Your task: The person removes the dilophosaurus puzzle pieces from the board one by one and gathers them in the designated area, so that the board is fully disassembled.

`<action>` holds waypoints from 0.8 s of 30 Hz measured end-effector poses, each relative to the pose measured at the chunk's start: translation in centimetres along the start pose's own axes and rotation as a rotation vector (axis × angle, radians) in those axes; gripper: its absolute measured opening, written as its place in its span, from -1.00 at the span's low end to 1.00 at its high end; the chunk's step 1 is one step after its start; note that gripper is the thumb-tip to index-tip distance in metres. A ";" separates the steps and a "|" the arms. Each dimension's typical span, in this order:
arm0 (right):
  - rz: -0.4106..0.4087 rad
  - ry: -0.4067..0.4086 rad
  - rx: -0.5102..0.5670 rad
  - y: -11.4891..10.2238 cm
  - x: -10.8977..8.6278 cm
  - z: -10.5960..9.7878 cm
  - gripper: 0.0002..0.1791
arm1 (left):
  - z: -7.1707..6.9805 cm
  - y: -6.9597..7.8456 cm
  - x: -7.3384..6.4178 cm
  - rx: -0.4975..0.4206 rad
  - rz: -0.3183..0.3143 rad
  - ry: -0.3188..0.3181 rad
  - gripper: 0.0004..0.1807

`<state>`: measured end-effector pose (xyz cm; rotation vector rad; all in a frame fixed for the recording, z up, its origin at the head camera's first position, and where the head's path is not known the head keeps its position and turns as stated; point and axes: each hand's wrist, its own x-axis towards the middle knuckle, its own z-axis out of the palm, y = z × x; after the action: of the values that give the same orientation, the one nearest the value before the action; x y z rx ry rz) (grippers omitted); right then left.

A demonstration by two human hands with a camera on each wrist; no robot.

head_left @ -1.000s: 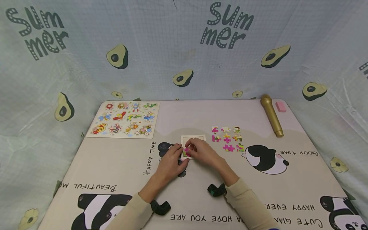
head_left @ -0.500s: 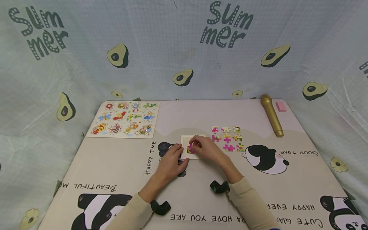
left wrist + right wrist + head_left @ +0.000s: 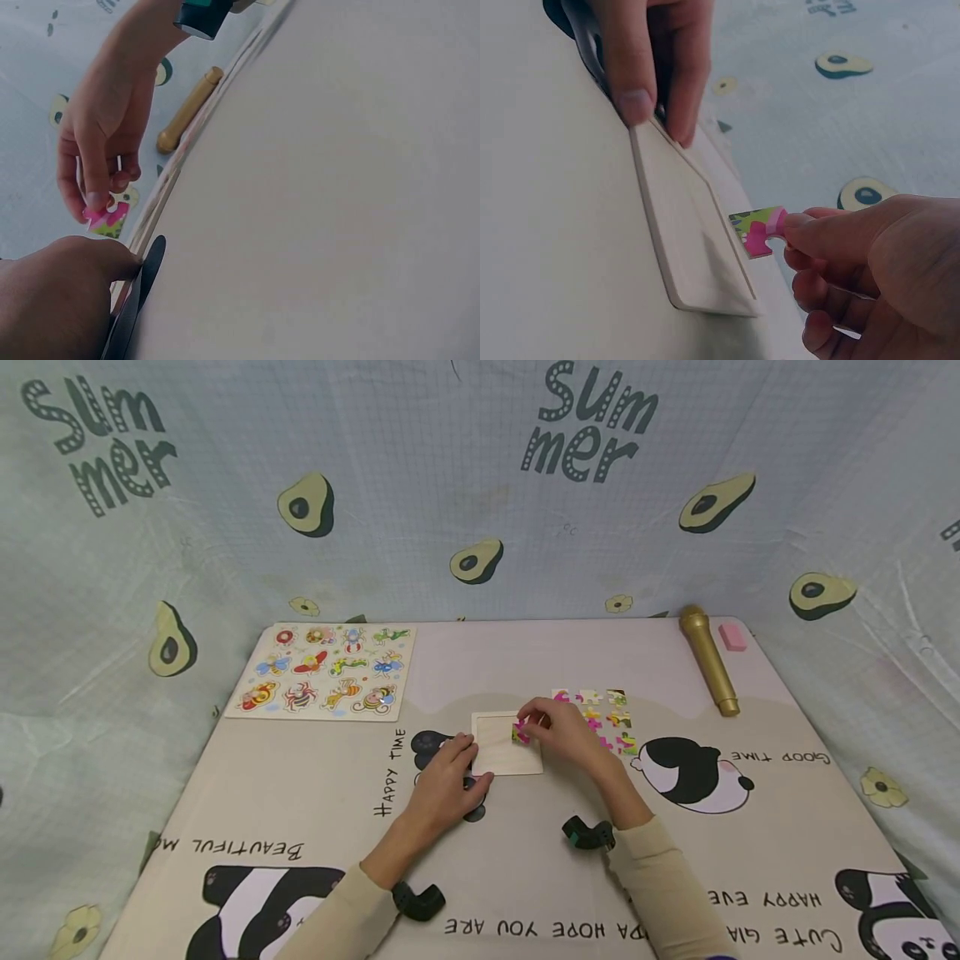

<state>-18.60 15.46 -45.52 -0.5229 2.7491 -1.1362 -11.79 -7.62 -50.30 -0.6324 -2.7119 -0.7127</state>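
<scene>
Between the thumb and fingers of my right hand (image 3: 573,737) is a puzzle piece (image 3: 756,231), pink with a green corner. It is held up over the right part of a small wooden puzzle tray (image 3: 498,755), whose recess shows bare wood. The left hand (image 3: 446,787) grips the tray at its left side, thumb at the near corner and fingers along the other edge. Several loose puzzle pieces (image 3: 618,719) lie in rows right of the tray, partly hidden behind the right hand.
A board with insect pictures (image 3: 322,672) lies at the back left. Far right are a gold microphone-shaped object (image 3: 708,662) and a pink block (image 3: 732,637). Black wrist devices (image 3: 418,902) sit at both wrists. Patterned cloth walls rise behind the table.
My right hand has lifted the puzzle piece from the tray's left side and carried it right, uncovering the bare recess. The left hand stays at the tray.
</scene>
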 end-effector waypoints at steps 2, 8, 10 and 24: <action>0.006 0.003 -0.007 0.3 0.0 -0.3 -0.84 | 0.0 0.0 0.0 0.000 -0.002 -0.003 -0.42; 0.013 0.006 -0.038 0.9 -0.2 -1.3 -0.86 | 0.1 0.0 0.0 -0.002 -0.015 -0.015 -0.41; 0.027 0.003 -0.051 1.0 -0.3 -1.6 -0.85 | 0.1 0.0 0.0 -0.006 -0.017 -0.014 -0.41; 0.112 0.000 -0.044 2.5 -0.8 -3.4 -0.85 | 0.2 0.0 0.0 0.009 -0.017 0.002 -0.43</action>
<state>-19.34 19.69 -44.89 -0.3681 2.7697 -1.0516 -11.81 -7.54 -50.52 -0.6072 -2.7196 -0.7047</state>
